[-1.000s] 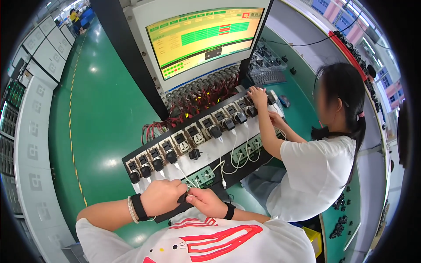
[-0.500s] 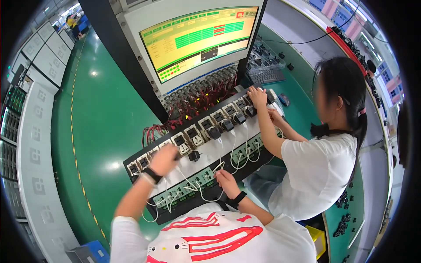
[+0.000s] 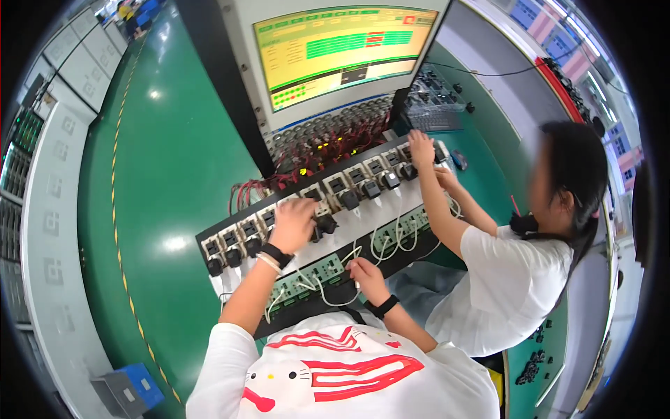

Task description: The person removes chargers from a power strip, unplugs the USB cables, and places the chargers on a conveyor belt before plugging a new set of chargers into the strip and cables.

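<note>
My left hand [image 3: 296,222], a black band on its wrist, reaches over the middle of a long strip of sockets [image 3: 336,184]. Its fingers curl down against a black power adapter [image 3: 325,224], and partly hide the sockets under them. Lower down, my right hand [image 3: 368,278] pinches a white cable [image 3: 354,274] beside the green circuit boards [image 3: 305,278]. More black adapters, such as one black adapter [image 3: 347,200], stand in the sockets to either side. White cables run from several adapters towards the boards.
A co-worker [image 3: 516,279] sits at my right with both hands at the strip's right end. Behind the strip stand red wires [image 3: 328,153] and a lit screen [image 3: 342,56]. A keyboard [image 3: 434,122] and mouse [image 3: 458,160] lie at the back right; a blue bin [image 3: 143,387] is low at left.
My left hand has moved right and away from me along the strip. Adapters at the left end now show. My right hand stays near the boards with the cable. The view has shifted slightly.
</note>
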The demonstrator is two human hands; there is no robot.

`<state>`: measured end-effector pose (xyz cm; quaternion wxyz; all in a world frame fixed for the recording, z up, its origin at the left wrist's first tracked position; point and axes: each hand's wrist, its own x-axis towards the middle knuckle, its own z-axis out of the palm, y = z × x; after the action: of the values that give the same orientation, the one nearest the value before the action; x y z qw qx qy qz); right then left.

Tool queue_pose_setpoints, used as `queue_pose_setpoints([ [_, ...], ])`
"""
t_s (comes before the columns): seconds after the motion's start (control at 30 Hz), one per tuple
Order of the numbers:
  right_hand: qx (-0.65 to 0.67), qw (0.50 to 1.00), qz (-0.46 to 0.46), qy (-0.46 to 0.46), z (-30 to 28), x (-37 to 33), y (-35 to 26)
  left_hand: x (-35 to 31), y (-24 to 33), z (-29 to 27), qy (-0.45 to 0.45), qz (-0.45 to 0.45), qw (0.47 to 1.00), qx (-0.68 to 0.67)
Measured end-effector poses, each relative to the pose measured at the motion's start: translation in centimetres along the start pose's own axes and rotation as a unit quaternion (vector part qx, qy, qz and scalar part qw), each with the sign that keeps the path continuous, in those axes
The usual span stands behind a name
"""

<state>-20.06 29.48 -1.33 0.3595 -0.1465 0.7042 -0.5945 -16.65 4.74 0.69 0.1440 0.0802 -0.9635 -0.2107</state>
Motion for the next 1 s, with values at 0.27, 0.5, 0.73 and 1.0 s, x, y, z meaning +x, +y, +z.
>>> queue_pose_setpoints([
  [0.27,-0.188,0.98,-0.026,-0.059,1.1,0.5,0.5,-7.6,-7.2,-4.9,-0.089,-0.038,0.995,-0.013],
  [0.5,-0.294,0.933,-0.076,-0.195,5.7,0.3,-1.9,-6.9,-6.3,-0.4,-0.151,-0.032,0.985,0.071],
  [0.73,-0.336,0.885,-0.324,0.0,8.2,-1.2,-6.0,-8.1,-1.9,-5.9,-0.056,0.03,0.998,-0.003],
  [1.0,-0.28,0.914,-0.15,-0.253,10.9,-0.7,-3.2,-13.9,2.9,-7.7,-0.124,0.012,0.992,-0.027],
])
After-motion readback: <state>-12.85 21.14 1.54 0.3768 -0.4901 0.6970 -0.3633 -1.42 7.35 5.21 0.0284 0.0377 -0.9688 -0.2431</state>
